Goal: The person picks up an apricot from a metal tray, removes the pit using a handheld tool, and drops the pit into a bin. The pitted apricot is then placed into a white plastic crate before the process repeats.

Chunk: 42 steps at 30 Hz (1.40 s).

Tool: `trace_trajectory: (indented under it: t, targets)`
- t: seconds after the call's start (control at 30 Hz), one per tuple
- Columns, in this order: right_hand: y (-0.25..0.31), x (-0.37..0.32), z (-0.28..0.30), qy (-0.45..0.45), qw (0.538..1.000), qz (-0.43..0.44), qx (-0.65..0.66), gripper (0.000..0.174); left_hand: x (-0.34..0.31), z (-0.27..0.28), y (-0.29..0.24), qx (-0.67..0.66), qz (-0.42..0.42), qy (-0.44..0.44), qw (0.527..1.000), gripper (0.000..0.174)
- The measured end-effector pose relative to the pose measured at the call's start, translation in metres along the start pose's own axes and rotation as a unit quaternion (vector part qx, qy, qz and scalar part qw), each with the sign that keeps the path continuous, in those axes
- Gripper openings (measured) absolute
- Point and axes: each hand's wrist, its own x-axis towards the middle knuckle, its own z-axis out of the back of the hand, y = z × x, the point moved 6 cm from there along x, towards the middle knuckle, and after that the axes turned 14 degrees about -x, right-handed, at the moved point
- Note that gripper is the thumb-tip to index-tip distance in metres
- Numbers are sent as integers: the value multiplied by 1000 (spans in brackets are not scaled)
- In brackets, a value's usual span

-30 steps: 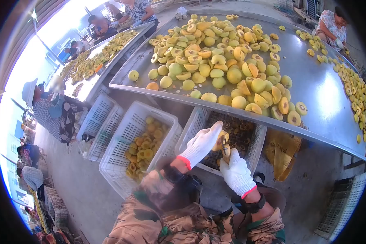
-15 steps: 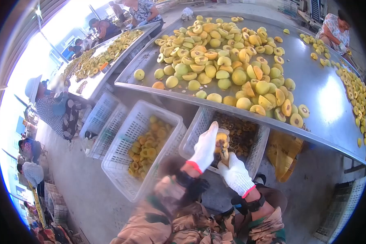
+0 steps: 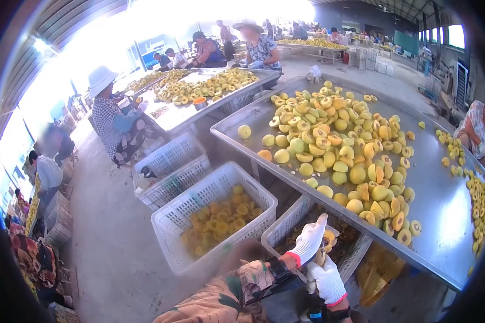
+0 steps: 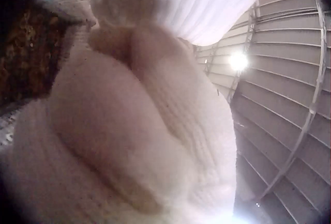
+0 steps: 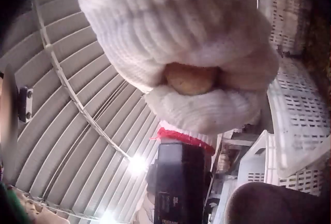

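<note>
Both hands wear white knit gloves with red cuffs. My left hand [image 3: 309, 240] holds a yellow peach half [image 3: 330, 238], its cut face partly visible. Just below it, my right hand [image 3: 327, 282] grips a pitting tool [image 3: 320, 257] by its handle, and the tool's metal end meets the fruit. The rounded butt of the handle [image 5: 190, 78] pokes out from the curled glove in the right wrist view. Folded glove fingers [image 4: 119, 126] fill the left wrist view, where the fruit is hidden. Beneath the hands stands a white crate [image 3: 278, 232] with dark pits and scraps inside.
A metal table [image 3: 242, 144] with raised edges bears a heap of peach halves [image 3: 339, 134] just ahead. To the left stand a crate of peach halves [image 3: 170, 229] and stacked white crates [image 3: 170, 156]. A yellow sack [image 3: 380, 274] lies below the table. Several people work at other tables.
The head view has tilted up and swung left, so more of the hall shows and the hands sit lower right in it. Peach half and pitting tool stay together in the hands.
</note>
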Motion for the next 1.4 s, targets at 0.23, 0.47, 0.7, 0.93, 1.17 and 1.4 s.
trace_trajectory:
  t: [0.23,0.47,0.7,0.93,1.17,1.4]
  targets:
    - [-2,-7,-3,177,953,-16,243,9,31,6,35,-93,121,94,984,60]
    - [-12,-10,26,99,964,-19,247,7,3,117,-65,58,-84,-151,983,42]
    - [0,-25,25,33,986,-26,160,11,3,123,-137,557,-365,-216,714,40]
    - [5,-26,49,-41,987,11,157,8,104,-48,-112,704,-238,54,667,42]
    - [5,-28,60,-52,987,23,148,8,153,-64,-96,766,-162,106,613,32]
    - [9,-30,57,-42,987,54,148,14,124,-24,-119,372,-151,143,905,45]
